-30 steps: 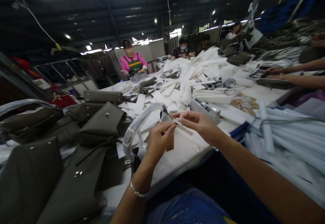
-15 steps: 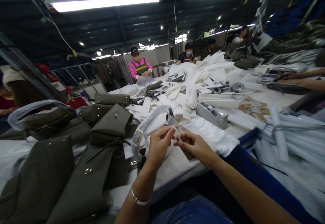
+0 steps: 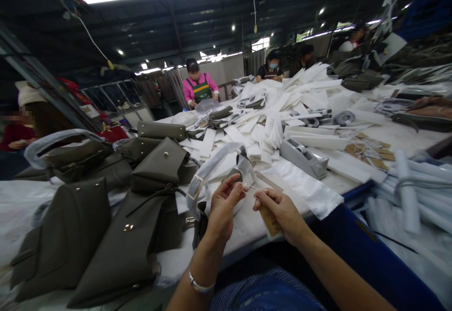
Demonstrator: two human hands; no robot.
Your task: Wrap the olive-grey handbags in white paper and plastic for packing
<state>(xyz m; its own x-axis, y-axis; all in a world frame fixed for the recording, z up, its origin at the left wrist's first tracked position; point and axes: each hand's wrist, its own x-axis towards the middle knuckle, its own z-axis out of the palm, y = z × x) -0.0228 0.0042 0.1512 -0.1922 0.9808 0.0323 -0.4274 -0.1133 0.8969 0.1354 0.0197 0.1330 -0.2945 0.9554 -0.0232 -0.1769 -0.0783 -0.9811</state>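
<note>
In front of me, my right hand is closed on a brown hang tag, which hangs below its fingers. A thin pale string runs from the tag across to my left hand. The thumb and fingertips of my left hand are pinched at the string's other end. Just behind my left hand arches a bag handle wrapped in clear film, with a gold buckle on it. Dark olive bags lie close on the left, showing gold clasps.
A grey tape dispenser stands beyond my right hand, near a pile of brown tags. White foam sheets heap up mid-table. Rolled white tubes fill the right side. Several people work around, one in a pink top.
My hands have drawn slightly apart, with the string stretched between them. The brown tag now shows below my right hand. The view has shifted a little, moving the scene to the right.
</note>
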